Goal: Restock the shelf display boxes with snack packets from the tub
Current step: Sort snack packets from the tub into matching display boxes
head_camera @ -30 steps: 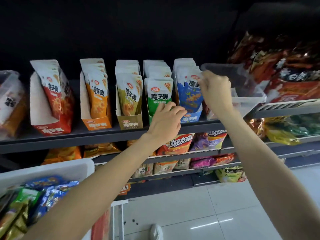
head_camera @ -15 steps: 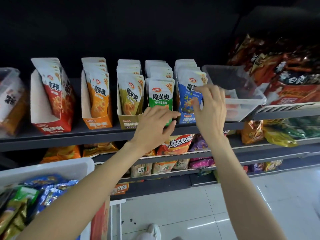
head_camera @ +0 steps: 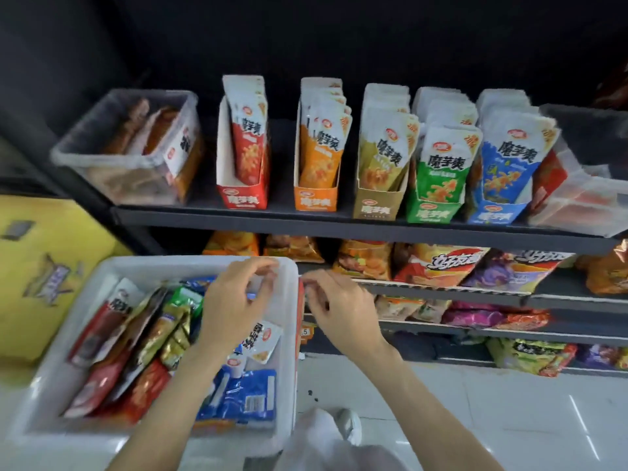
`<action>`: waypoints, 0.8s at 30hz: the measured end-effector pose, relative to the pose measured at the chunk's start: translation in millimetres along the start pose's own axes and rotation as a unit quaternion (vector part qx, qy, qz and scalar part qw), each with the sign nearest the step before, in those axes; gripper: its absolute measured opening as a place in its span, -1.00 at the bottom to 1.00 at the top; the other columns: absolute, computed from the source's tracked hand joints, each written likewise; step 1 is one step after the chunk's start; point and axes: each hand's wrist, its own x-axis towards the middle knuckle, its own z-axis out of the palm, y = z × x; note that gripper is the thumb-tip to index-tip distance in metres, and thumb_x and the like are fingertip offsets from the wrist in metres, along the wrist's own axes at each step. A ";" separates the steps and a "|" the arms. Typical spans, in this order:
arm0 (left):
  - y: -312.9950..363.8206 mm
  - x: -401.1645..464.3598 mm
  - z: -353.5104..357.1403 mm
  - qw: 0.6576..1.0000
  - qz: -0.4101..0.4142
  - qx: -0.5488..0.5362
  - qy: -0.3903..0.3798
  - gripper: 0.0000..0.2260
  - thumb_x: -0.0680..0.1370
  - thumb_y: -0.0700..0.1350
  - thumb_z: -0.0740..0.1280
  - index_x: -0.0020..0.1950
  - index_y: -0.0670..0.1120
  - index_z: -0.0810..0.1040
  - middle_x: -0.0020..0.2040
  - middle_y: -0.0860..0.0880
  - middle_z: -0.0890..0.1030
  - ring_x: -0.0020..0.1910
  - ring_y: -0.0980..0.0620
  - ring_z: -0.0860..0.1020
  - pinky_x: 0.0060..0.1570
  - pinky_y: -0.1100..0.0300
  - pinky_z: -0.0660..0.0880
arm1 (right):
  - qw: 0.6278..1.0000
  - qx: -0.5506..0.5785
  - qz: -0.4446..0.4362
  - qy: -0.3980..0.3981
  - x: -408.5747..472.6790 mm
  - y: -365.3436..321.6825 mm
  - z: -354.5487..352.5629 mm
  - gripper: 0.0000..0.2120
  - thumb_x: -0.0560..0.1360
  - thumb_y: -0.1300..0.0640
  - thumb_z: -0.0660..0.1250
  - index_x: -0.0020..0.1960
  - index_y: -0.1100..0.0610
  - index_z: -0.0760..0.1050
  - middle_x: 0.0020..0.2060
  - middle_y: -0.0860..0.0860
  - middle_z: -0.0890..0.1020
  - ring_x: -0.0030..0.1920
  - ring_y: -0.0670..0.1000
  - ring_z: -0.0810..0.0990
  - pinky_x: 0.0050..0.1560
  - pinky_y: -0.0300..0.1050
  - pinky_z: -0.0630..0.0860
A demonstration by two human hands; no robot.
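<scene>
A white tub (head_camera: 61, 355) at lower left holds several mixed snack packets, among them a blue packet (head_camera: 244, 396) and a small white-and-orange packet (head_camera: 263, 339). My left hand (head_camera: 234, 300) hovers over the tub's far right corner, fingers curled and apart, holding nothing. My right hand (head_camera: 339, 307) is just right of the tub's rim, fingers loosely bent, also holding nothing. On the dark shelf (head_camera: 339, 226) above stand display boxes: red (head_camera: 243, 198), orange (head_camera: 316, 200), tan (head_camera: 377, 207), green (head_camera: 431, 212) and blue (head_camera: 492, 214), each with upright packets.
Clear plastic bins stand at both shelf ends, the left bin (head_camera: 125, 154) and the right bin (head_camera: 584, 198). Lower shelves (head_camera: 441, 290) carry chip bags. A yellow box (head_camera: 44, 273) sits at the left. White tiled floor (head_camera: 475, 413) and a shoe (head_camera: 346, 423) lie below.
Both hands have dropped from the green and blue display boxes down to the tub. The view has tilted down and left, bringing the tub fully into sight.
</scene>
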 end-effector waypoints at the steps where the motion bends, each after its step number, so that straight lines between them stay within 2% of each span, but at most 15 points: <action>1: -23.8 -10.5 -6.7 0.998 -0.022 0.050 -0.029 -0.68 0.48 0.09 0.17 0.10 0.01 0.57 -0.02 0.10 0.61 -0.05 0.09 0.56 -0.02 0.14 0.49 | 1.000 -0.005 -0.001 -0.028 -0.1 -8.7 14.2 -0.86 0.41 0.16 0.32 -0.05 0.06 0.58 -0.21 -0.05 0.64 -0.23 0.01 0.62 -0.39 -0.17 0.50; 3: -66.3 -29.7 -15.0 0.987 -0.039 0.129 -0.085 -0.60 0.42 0.11 0.19 0.15 -0.04 0.57 0.08 0.00 0.62 0.05 -0.10 0.56 0.08 -0.01 0.47 | 0.995 -0.002 -0.004 -0.104 2.5 -23.4 40.8 -0.84 0.41 0.18 0.30 -0.04 0.08 0.58 -0.16 -0.01 0.64 -0.14 0.07 0.63 -0.31 -0.11 0.55; 5: -97.6 -43.1 -19.1 0.977 -0.054 0.175 -0.109 -0.61 0.41 0.05 0.31 0.20 -0.05 0.56 0.14 -0.06 0.60 0.10 -0.15 0.54 0.14 -0.04 0.46 | 0.982 -0.008 -0.013 -0.187 9.4 -34.4 66.6 -0.79 0.48 0.21 0.25 0.07 0.12 0.56 -0.04 0.06 0.62 -0.02 0.13 0.60 -0.13 0.03 0.58; 7: -115.5 -46.1 -18.4 0.970 -0.061 0.209 -0.110 -0.53 0.35 -0.05 0.48 0.24 -0.05 0.52 0.18 -0.08 0.56 0.13 -0.18 0.52 0.16 -0.06 0.44 | 0.961 -0.064 -0.013 -0.270 18.2 -44.0 90.9 -0.77 0.54 0.21 0.20 0.18 0.14 0.51 0.06 0.09 0.59 0.08 0.15 0.57 -0.03 0.03 0.53; 9: -122.8 -39.7 -17.6 0.964 -0.066 0.239 -0.100 -0.41 0.28 -0.07 0.54 0.28 -0.06 0.47 0.20 -0.14 0.51 0.12 -0.22 0.49 0.10 -0.10 0.45 | 0.921 -0.152 -0.009 -0.358 24.1 -52.4 114.5 -0.76 0.58 0.18 0.19 0.22 0.16 0.47 0.12 0.12 0.58 0.12 0.17 0.56 -0.04 -0.02 0.47; 11: -125.3 -28.5 -19.5 0.959 -0.055 0.265 -0.078 -0.39 0.29 -0.08 0.53 0.31 -0.08 0.45 0.24 -0.18 0.47 0.14 -0.23 0.44 0.07 -0.11 0.46 | 0.869 -0.232 -0.015 -0.437 22.4 -57.6 136.9 -0.72 0.58 0.10 0.23 0.26 0.17 0.45 0.17 0.11 0.56 0.15 0.16 0.54 0.01 -0.04 0.46; 13: -125.6 -17.8 -22.0 0.960 -0.039 0.271 -0.067 -0.42 0.32 -0.11 0.50 0.32 -0.08 0.44 0.30 -0.15 0.42 0.21 -0.19 0.40 0.11 -0.10 0.45 | 0.829 -0.296 0.005 -0.475 16.4 -58.0 153.2 -0.59 0.54 0.03 0.31 0.32 0.18 0.38 0.20 0.10 0.53 0.17 0.14 0.52 0.09 -0.01 0.50; 14: -125.8 -13.9 -22.7 0.959 -0.037 0.271 -0.068 -0.43 0.34 -0.12 0.49 0.33 -0.07 0.44 0.31 -0.13 0.41 0.23 -0.17 0.38 0.13 -0.09 0.45 | 0.821 -0.312 0.021 -0.477 14.1 -57.6 158.5 -0.51 0.51 0.01 0.34 0.35 0.19 0.33 0.21 0.12 0.51 0.18 0.15 0.51 0.11 0.01 0.49; 16: -126.7 -8.3 -23.1 0.961 -0.032 0.265 -0.067 -0.46 0.37 -0.13 0.46 0.33 -0.05 0.43 0.31 -0.10 0.40 0.26 -0.14 0.35 0.16 -0.07 0.46 | 0.825 -0.318 0.037 -0.466 12.1 -55.3 164.0 -0.44 0.50 0.03 0.37 0.38 0.20 0.24 0.22 0.14 0.49 0.19 0.16 0.50 0.11 0.01 0.46; 19: -125.6 -7.2 -25.7 0.970 -0.028 0.233 -0.061 -0.51 0.41 -0.13 0.43 0.33 -0.03 0.42 0.32 -0.09 0.39 0.29 -0.11 0.34 0.18 -0.06 0.45 | 0.865 -0.263 0.055 -0.423 18.6 -57.5 152.4 -0.50 0.51 0.28 0.29 0.40 0.21 0.23 0.21 0.17 0.52 0.18 0.19 0.53 0.08 0.02 0.47; 21: -122.2 -10.0 -28.6 0.983 -0.021 0.172 -0.054 -0.51 0.43 -0.13 0.44 0.33 -0.06 0.43 0.31 -0.08 0.42 0.29 -0.09 0.36 0.22 -0.05 0.42 | 0.898 -0.201 0.073 -0.384 27.4 -60.4 129.6 -0.61 0.50 0.32 0.26 0.31 0.16 0.37 0.15 0.14 0.57 0.15 0.18 0.56 0.05 -0.01 0.49; 24: -106.9 -13.1 -39.5 0.994 -0.006 0.062 -0.085 -0.58 0.47 0.00 0.36 0.31 -0.04 0.47 0.24 0.00 0.53 0.25 0.01 0.44 0.26 0.02 0.39 | 0.946 -0.076 0.125 -0.289 41.0 -59.6 84.7 -0.79 0.50 0.19 0.30 0.12 0.06 0.57 0.03 0.05 0.64 0.04 0.11 0.60 0.01 -0.09 0.49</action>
